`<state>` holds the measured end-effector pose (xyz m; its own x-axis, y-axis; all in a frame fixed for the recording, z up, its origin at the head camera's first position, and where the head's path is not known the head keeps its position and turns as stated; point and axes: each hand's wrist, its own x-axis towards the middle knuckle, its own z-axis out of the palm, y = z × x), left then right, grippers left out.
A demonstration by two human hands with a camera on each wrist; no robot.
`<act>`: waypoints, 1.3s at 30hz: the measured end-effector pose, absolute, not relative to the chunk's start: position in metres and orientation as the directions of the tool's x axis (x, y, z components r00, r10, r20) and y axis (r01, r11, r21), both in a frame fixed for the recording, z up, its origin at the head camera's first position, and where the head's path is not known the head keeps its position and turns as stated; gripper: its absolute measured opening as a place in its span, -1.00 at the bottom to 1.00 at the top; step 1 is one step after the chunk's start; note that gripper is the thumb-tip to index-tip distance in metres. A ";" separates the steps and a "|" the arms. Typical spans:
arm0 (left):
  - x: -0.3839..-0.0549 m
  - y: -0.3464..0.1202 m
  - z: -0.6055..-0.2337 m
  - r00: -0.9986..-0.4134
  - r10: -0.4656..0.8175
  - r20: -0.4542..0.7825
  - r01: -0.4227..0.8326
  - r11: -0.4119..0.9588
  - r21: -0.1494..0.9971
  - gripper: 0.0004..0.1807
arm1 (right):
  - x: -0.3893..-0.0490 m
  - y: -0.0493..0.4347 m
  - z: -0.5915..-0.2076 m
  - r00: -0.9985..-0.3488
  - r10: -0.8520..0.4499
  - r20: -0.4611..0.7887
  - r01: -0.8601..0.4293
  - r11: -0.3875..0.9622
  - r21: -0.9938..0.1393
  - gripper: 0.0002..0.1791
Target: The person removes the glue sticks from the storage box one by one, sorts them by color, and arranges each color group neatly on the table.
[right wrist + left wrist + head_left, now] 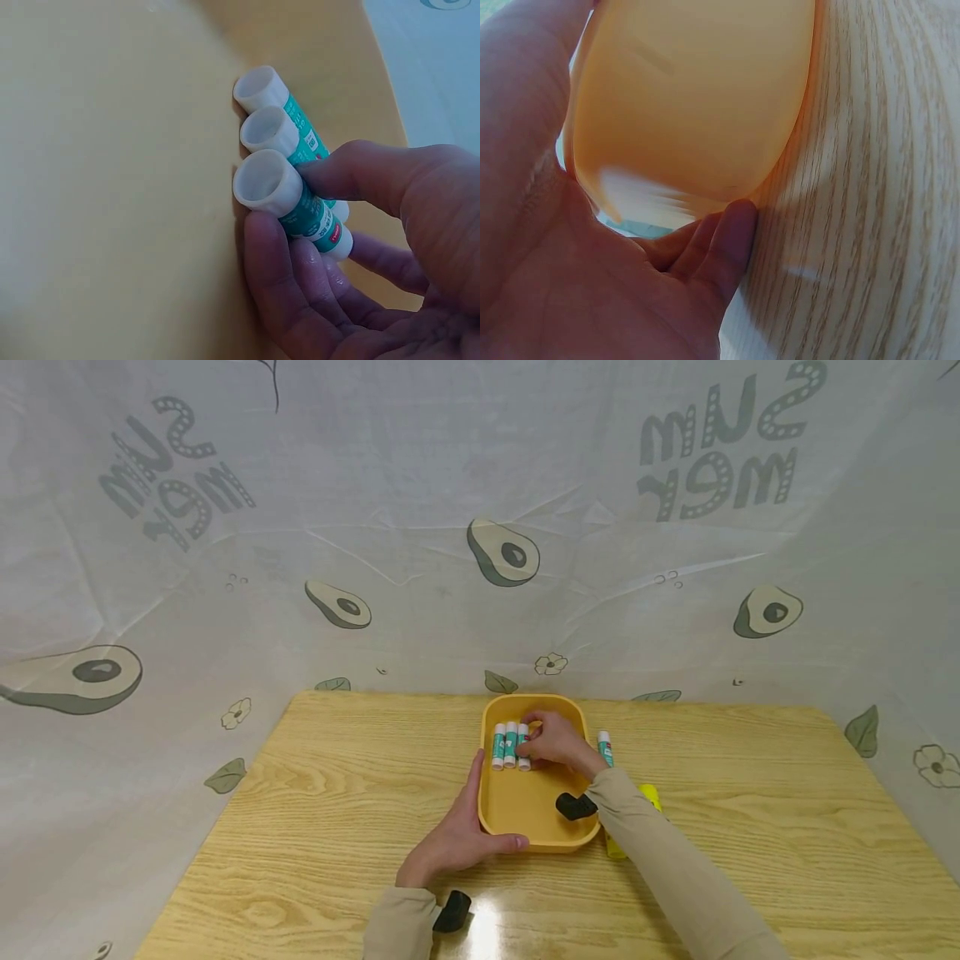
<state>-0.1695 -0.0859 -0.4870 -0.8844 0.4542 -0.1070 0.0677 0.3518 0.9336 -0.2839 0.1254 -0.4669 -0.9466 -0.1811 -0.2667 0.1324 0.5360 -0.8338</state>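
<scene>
A yellow-orange plastic tray [521, 814] sits on the table in the head view. My left hand [456, 837] grips its near left corner, thumb along the front wall and fingers along the left side. Inside, three green glue sticks with white ends lie side by side toward the far left. My right hand [555, 739] pinches the rightmost glue stick [300, 210] between thumb and fingers. Touching it in the right wrist view is the middle glue stick [274, 129], with the left glue stick [262, 86] beyond.
Another glue stick [604, 745] lies on the table right of the tray, partly behind my right wrist. A yellow object [650, 794] is mostly hidden under the right sleeve. The wooden table [345, 793] ends at a patterned cloth [420, 568] behind.
</scene>
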 end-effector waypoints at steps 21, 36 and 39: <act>-0.171 -0.087 -0.489 -0.881 0.464 -0.091 0.079 0.334 0.939 0.45 | -0.284 0.124 -0.468 -0.954 -0.204 -0.221 0.097 0.485 -0.869 -0.44; -0.170 -0.087 -0.488 -0.886 0.454 -0.096 0.078 0.350 0.933 0.46 | -0.284 0.124 -0.466 -0.955 -0.211 -0.210 0.105 0.423 -0.900 -0.41; -0.171 -0.087 -0.489 -0.887 0.453 -0.089 0.083 0.346 0.935 0.45 | -0.284 0.124 -0.466 -0.959 -0.214 -0.186 0.089 0.392 -0.915 -0.42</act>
<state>-0.1713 -0.0868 -0.4887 -0.8869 0.4532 -0.0891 0.0830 0.3461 0.9345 -0.2842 0.1241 -0.4657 -0.9590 -0.2144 -0.1856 0.0894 0.3925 -0.9154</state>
